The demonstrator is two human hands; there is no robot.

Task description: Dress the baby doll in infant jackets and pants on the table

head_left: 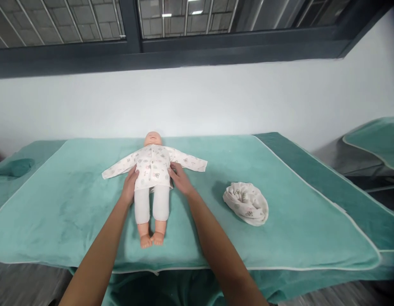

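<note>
We see a doll (152, 180) lying on its back, left of centre in the frame, on a green cover (305, 221). It wears a printed white shirt (152, 159), the sleeves (191, 162) spread wide, and white trousers (142, 206); its feet (146, 241) are bare. We note the left hand (130, 184) and the right hand (181, 179) apart, one against each side of the shirt; we cannot tell whether either grips the fabric. At centre right lies a bunched printed cloth (246, 204).
</note>
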